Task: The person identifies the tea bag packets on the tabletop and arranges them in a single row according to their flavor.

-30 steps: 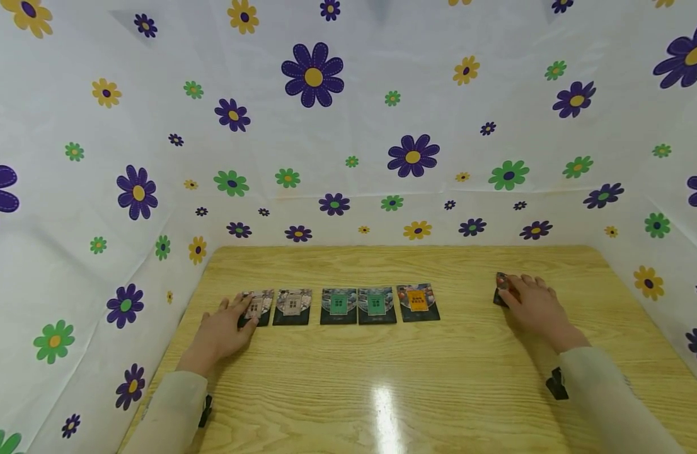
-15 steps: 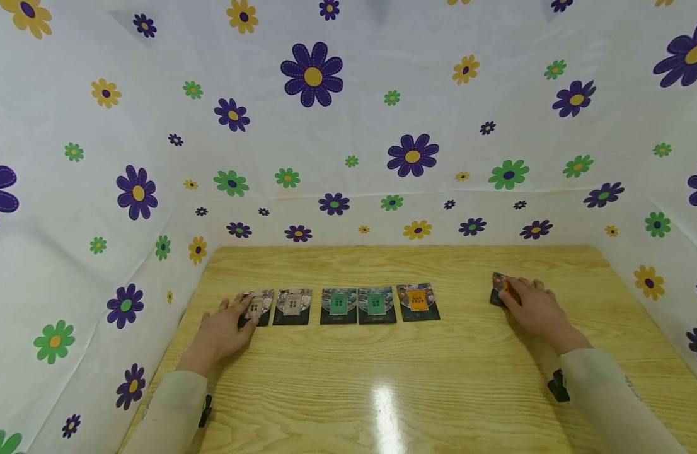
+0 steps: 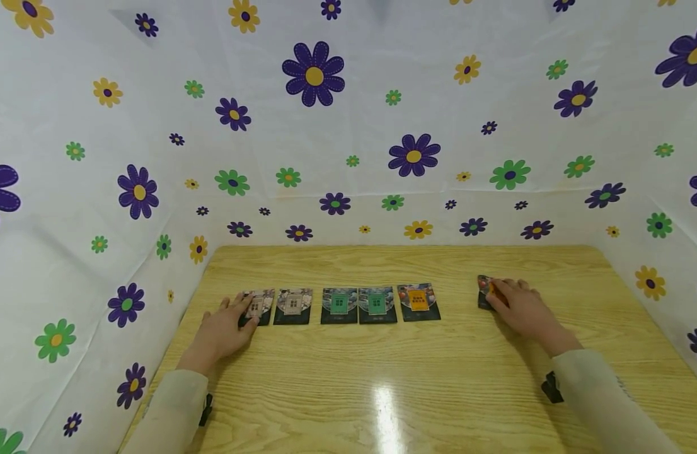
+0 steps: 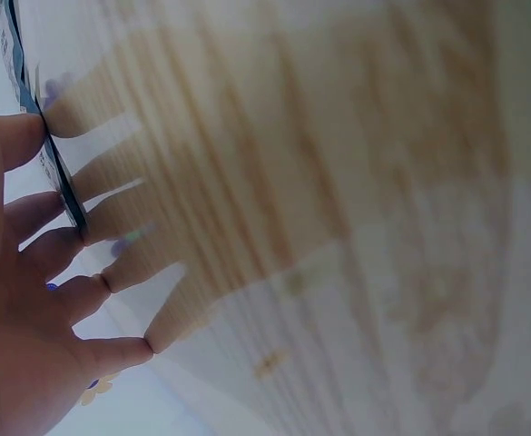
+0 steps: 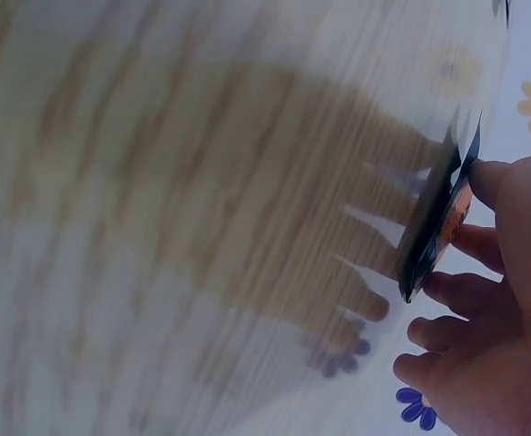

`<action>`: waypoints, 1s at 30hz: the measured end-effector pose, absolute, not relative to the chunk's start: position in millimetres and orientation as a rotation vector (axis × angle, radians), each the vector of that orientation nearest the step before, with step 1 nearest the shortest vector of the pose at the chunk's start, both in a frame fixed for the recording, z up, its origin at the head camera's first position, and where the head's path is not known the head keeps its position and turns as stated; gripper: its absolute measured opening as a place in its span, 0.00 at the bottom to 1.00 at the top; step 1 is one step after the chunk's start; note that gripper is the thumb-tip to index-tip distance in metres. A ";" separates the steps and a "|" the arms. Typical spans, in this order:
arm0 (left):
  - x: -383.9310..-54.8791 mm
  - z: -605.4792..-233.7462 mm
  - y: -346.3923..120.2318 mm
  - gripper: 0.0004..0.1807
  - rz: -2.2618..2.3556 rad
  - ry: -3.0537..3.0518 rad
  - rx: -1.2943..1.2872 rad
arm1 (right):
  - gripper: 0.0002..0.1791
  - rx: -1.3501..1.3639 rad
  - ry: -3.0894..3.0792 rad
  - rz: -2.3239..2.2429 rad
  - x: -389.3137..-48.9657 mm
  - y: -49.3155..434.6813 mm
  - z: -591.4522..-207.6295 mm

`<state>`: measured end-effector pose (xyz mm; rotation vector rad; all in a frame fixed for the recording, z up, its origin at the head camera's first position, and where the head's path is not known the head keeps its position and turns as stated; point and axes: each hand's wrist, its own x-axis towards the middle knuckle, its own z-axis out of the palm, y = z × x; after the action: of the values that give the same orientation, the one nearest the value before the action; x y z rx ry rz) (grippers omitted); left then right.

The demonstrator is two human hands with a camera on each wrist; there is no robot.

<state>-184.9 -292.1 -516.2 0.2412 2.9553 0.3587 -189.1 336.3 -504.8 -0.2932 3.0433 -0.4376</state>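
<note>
Several flat dark packets lie in a row on the wooden table. My left hand (image 3: 224,328) rests on the leftmost beige-labelled packet (image 3: 263,304), thumb and fingers spread at its left part; the left wrist view shows this packet (image 4: 65,177) edge-on under the fingertips. At the right, the fingertips of my right hand (image 3: 527,311) press on an orange-labelled packet (image 3: 484,293), partly hidden beneath them. The right wrist view shows this packet (image 5: 439,213) from its edge, with thumb and fingers against its labelled face.
Between the hands lie another beige-labelled packet (image 3: 293,306), two green-labelled packets, left (image 3: 339,305) and right (image 3: 377,304), and an orange-labelled packet (image 3: 418,301). A flower-patterned white sheet (image 3: 348,126) encloses the back and sides of the glossy table (image 3: 326,378).
My right hand has moved left along the table with the orange-labelled packet under its fingers, nearer to the row. The left hand and the other packets have stayed in place.
</note>
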 end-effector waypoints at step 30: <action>-186.9 -518.4 -293.4 0.38 0.353 2.957 0.241 | 0.28 -0.591 3.047 -0.376 -189.2 270.8 -500.5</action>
<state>-186.9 -293.4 -518.4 0.2411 2.9570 0.3533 -189.2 270.8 -500.5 -0.5912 3.0465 -0.3757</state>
